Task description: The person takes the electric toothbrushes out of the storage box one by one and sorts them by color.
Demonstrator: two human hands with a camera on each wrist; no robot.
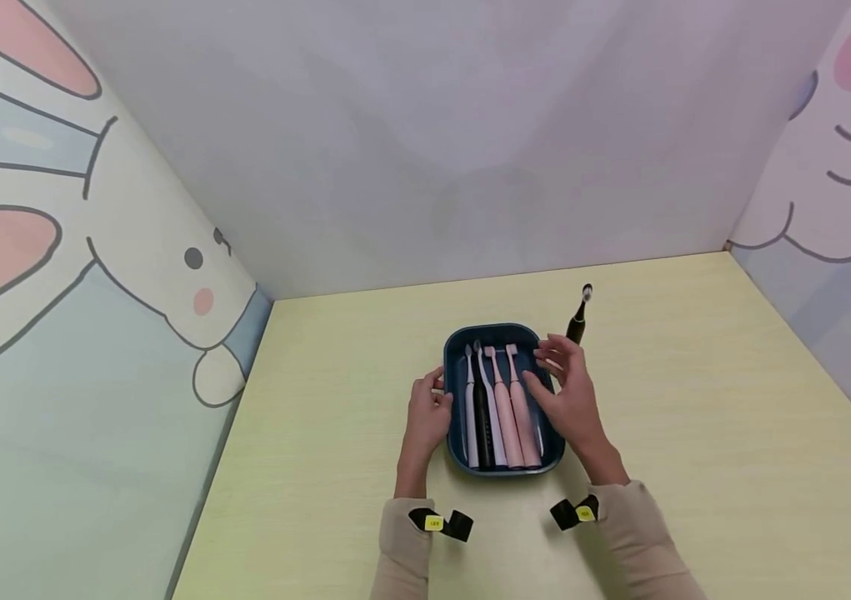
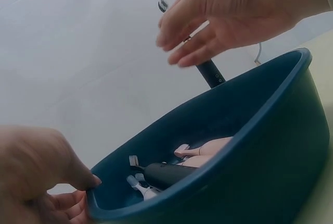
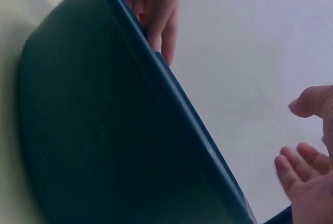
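A dark blue plastic basin (image 1: pixel 504 472) stands on the table and holds several electric toothbrushes lying side by side. Among them are a white one (image 1: pixel 472 417), a black one (image 1: pixel 482 421) and pink ones (image 1: pixel 506 412). My left hand (image 1: pixel 428 414) pinches the basin's left rim, thumb on the edge and fingers outside, as the left wrist view shows. Over the right rim hovers my right hand (image 1: pixel 569 392), fingers relaxed and apart, nothing between them. Just beyond it, outside the basin, a black electric toothbrush (image 1: pixel 578 321) stands upright, its lower part hidden by the hand.
The pale yellow table (image 1: pixel 320 433) extends to both sides of the basin. A white wall (image 1: pixel 470 167) rises at its back edge, and side panels with cartoon animals (image 1: pixel 162 250) flank it left and right.
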